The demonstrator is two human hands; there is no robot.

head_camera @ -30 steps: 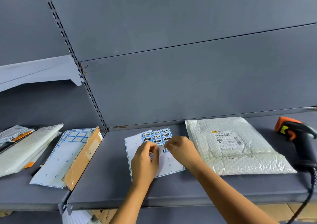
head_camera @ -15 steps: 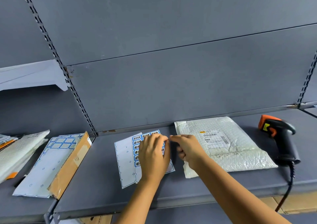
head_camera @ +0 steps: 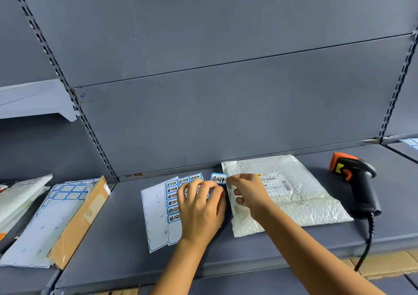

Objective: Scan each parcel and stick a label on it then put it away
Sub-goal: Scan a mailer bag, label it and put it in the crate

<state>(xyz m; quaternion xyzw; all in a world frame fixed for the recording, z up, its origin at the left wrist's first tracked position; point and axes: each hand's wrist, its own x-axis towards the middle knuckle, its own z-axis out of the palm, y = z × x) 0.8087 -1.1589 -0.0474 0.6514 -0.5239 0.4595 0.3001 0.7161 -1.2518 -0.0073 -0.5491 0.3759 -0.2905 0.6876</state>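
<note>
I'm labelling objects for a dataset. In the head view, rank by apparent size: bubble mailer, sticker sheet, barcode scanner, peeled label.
1. bubble mailer, largest
2. sticker sheet, partly under the left hand
3. barcode scanner
4. peeled label, pinched by the right hand, smallest

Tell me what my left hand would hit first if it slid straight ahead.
Likely the peeled label pinched by the right hand, just beyond the fingers of the left hand, though depth is unclear.
</note>
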